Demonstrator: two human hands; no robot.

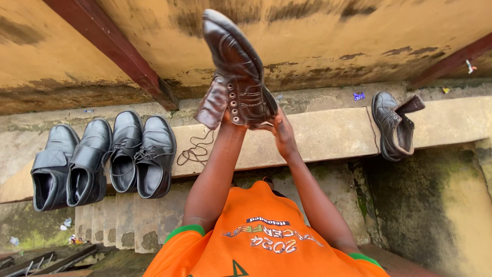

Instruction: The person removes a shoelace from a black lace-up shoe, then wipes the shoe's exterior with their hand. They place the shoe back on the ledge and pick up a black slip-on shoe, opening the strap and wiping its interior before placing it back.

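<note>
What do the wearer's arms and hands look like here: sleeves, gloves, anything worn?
Both arms are bare from the short sleeves down. The shirt is bright orange with green cuffs on the sleeves and a printed design on the front. The left hand and right hand are bare: no gloves, and no watch, ring or band shows in this view.

dark brown boot, black shoes, orange shirt

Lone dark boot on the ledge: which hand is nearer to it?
Right. The right hand holds the raised boot on the side towards the lone boot; the left hand, at the raised boot's opening, is farther off.
</note>
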